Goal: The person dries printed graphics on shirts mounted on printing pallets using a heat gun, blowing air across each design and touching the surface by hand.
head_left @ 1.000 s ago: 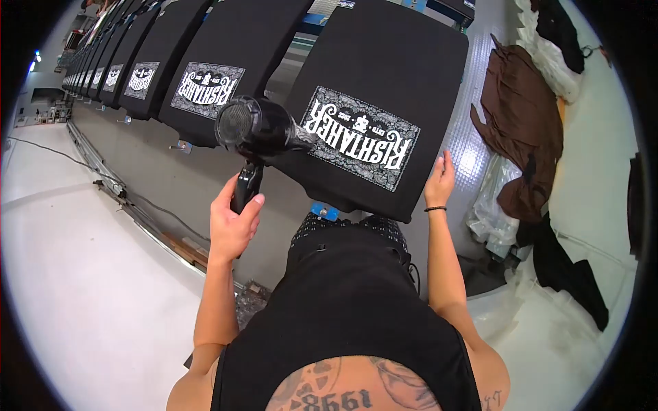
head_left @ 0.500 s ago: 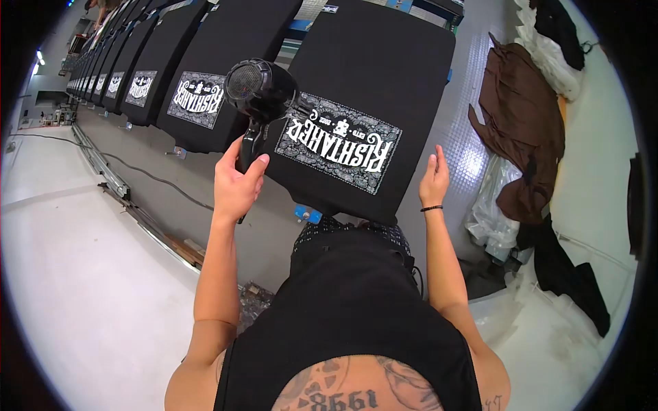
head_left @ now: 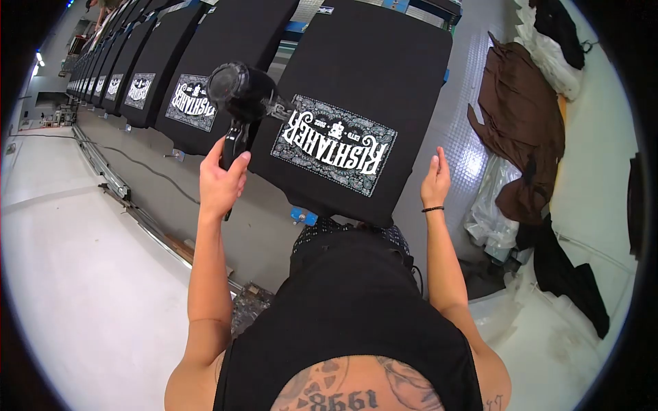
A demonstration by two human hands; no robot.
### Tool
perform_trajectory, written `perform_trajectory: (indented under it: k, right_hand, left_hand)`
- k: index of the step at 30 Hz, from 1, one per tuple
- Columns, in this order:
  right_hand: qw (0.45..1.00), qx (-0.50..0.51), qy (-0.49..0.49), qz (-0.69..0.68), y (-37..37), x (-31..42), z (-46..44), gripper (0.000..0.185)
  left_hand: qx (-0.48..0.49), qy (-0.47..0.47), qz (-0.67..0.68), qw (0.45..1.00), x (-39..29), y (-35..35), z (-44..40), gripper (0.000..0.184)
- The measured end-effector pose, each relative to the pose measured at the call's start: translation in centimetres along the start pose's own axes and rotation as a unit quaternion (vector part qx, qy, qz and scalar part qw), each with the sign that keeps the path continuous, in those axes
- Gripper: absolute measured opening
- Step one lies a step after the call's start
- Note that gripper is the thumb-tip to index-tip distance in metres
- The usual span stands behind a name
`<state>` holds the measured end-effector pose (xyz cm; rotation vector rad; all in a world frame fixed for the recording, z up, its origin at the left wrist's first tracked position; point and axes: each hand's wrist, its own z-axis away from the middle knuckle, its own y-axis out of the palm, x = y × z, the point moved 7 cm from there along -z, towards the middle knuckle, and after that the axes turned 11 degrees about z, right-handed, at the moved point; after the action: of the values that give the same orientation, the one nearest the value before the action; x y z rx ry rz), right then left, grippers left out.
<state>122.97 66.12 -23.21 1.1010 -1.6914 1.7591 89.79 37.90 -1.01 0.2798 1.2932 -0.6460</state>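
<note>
My left hand (head_left: 223,179) is wrapped round the handle of a black hair dryer (head_left: 248,94). Its nozzle points right, over the left end of a white paisley print (head_left: 336,145) with large lettering. That print lies on a black shirt (head_left: 373,58) stretched flat over a board in front of me. My right hand (head_left: 435,181) is held up beside the shirt's right edge, apart from it, fingers straight and holding nothing. A dark bracelet circles that wrist.
More black shirts (head_left: 229,41) with the same print run in a row to the far left. A blue clamp (head_left: 303,216) sits under the near board edge. Brown cloth (head_left: 517,116) and clear plastic (head_left: 495,205) lie at right. A cable (head_left: 147,166) crosses the left side.
My left hand and the hair dryer have moved a little left and down, off the middle of the gap between boards. My right hand has barely moved.
</note>
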Motion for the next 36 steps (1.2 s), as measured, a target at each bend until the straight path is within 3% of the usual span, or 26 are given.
perform_trajectory:
  k: [5, 7, 13, 15, 27, 36]
  right_hand:
    - [1.000, 0.016, -0.007, -0.009, 1.2, 0.4, -0.9, 0.046]
    - [0.999, 0.019, -0.018, -0.025, 1.5, 1.1, -1.1, 0.045]
    - [0.999, 0.027, -0.036, -0.018, 2.1, 2.0, -1.7, 0.044]
    - [0.998, 0.027, -0.042, -0.031, 2.2, 1.9, -1.8, 0.044]
    - [0.997, 0.044, -0.043, -0.040, 2.4, 2.1, -1.5, 0.047]
    - [0.996, 0.055, -0.055, -0.032, 2.3, 1.7, -1.0, 0.047]
  left_hand:
    - [-0.011, -0.014, 0.009, 1.000, 0.9, -1.6, 2.7, 0.031]
    - [-0.015, -0.011, 0.041, 0.999, 1.2, -1.1, 3.4, 0.023]
    - [-0.005, -0.011, 0.043, 0.999, 1.4, 0.4, 4.2, 0.030]
    - [-0.009, -0.014, 0.041, 0.999, 1.9, -0.1, 5.1, 0.042]
    - [0.000, -0.018, 0.071, 0.997, 2.0, 2.0, 5.7, 0.043]
    - [-0.040, -0.030, 0.052, 0.997, 2.3, -0.3, 8.8, 0.045]
